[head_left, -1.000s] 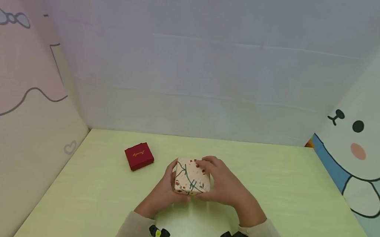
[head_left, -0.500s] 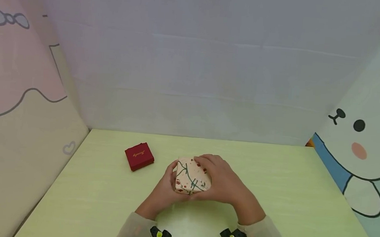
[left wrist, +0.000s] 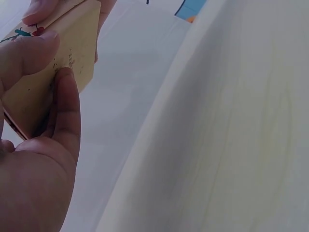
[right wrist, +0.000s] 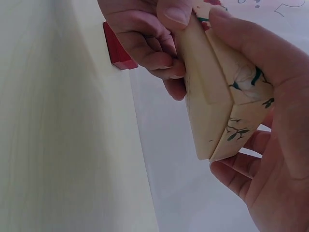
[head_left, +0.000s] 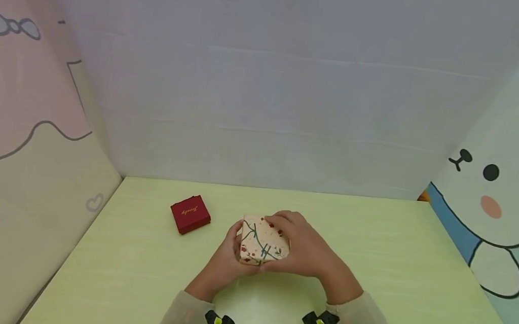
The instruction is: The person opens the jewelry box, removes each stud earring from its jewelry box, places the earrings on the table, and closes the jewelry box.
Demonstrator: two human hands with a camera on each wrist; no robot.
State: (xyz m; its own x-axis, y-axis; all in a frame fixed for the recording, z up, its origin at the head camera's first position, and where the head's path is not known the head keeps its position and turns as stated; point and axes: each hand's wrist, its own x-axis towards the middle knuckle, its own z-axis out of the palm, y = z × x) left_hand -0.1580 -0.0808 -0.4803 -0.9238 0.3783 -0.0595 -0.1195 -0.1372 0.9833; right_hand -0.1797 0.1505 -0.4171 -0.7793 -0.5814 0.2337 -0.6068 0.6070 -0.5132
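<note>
Both hands hold a small cream box [head_left: 259, 241] above the middle of the table; its top bears green stems and red flowers. My left hand [head_left: 225, 262] grips the box from the left, thumb at the near edge, its fingers against the plain cream underside [left wrist: 82, 36] in the left wrist view. From the right, my right hand [head_left: 309, 251] grips the patterned part, fingers over the far top edge and thumb at the near edge. The right wrist view shows a seam between the plain part and the flowered part [right wrist: 246, 82]. The box is tilted there.
A dark red box [head_left: 190, 214] with gold lettering lies on the pale green table [head_left: 371, 252], left of the hands and farther back. White cloth [head_left: 264, 106] stands behind the table. Printed cartoon cloths [head_left: 490, 200] hang at both sides.
The right hand has slid a little farther left over the box's top, its thumb closing in to the left hand. The box has shifted slightly right. The red box stays put.
</note>
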